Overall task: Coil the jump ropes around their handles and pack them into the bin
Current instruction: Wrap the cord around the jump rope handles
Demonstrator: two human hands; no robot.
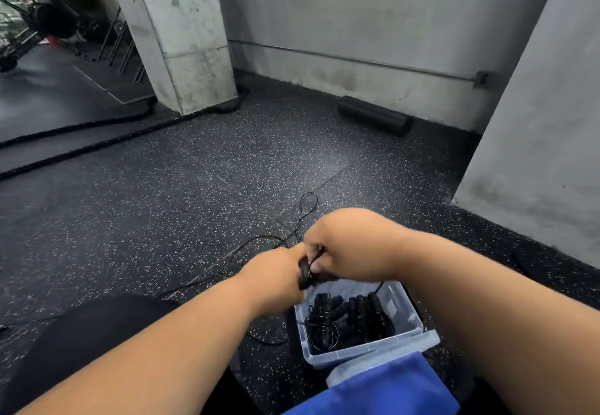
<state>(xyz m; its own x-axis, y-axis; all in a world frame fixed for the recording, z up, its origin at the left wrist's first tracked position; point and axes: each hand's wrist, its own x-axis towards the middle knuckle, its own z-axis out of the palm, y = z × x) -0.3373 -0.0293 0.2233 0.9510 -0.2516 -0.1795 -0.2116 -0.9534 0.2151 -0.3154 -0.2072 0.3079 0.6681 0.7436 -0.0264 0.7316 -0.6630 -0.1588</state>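
Both hands work one rope above the bin [410, 325]; left hand [276, 276] grips handles [304, 272], right hand [352, 246] pinches cord [306, 207] — loose floor cord may snag; coils could slip off.

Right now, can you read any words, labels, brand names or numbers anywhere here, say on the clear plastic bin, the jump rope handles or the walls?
No readable text shows anywhere.
Clear plastic bin: no label or print visible.
Black jump rope handles gripped by the left hand and right hand: blurred, no marking legible.
Grey concrete wall: only stains, no sign.
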